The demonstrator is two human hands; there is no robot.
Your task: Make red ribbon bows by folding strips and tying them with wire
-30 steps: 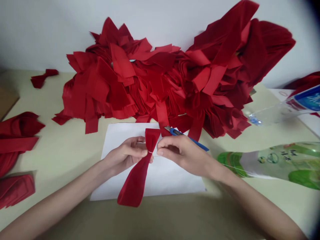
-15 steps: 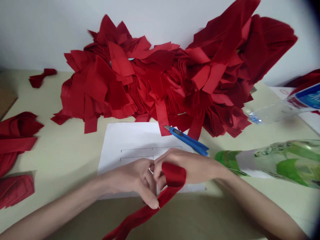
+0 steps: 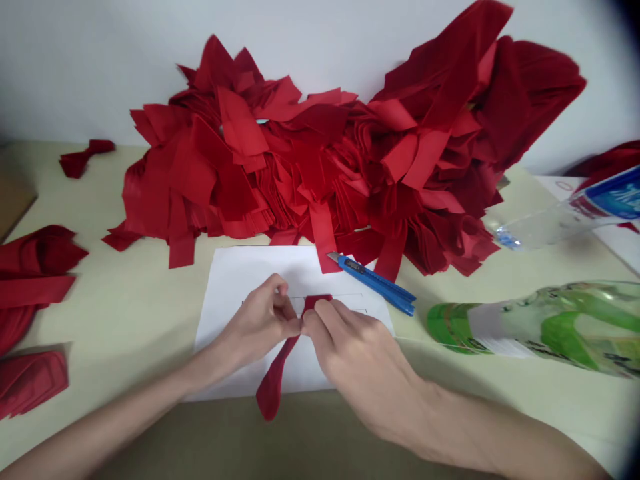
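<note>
A heap of red strips stands on the table. Just in front of the heap lies a blue utility knife. Right of it lie a green-labelled bottle and a clear bottle; left of it, a small red bow and folded red pieces.

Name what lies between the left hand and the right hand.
In the head view, a red ribbon strip lies between the left hand and the right hand, pinched by both.
</note>
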